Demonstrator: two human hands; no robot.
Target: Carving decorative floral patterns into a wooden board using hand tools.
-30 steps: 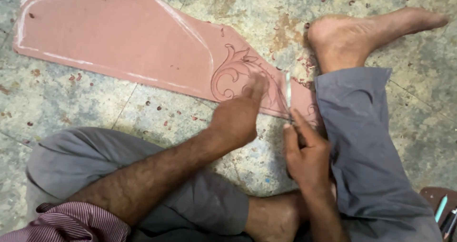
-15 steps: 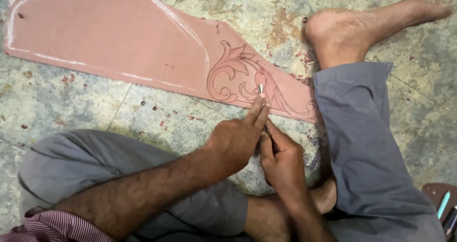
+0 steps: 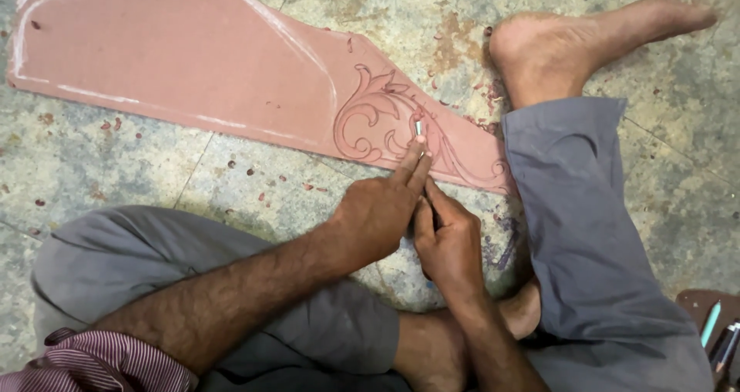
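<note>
The person sits on the stone floor (image 3: 231, 184). The left hand (image 3: 378, 215) stretches two fingers forward, pressed along a small metal tool (image 3: 419, 128) whose tip rests on the carved scroll (image 3: 385, 122) of the pink slab (image 3: 177, 60). The right hand (image 3: 447, 242) is curled tight just behind, seemingly gripping the tool's handle, though that part is hidden. A bare foot (image 3: 570, 41) lies near the slab's narrow end.

We see no packages, labels, signs or screens anywhere in this view.
</note>
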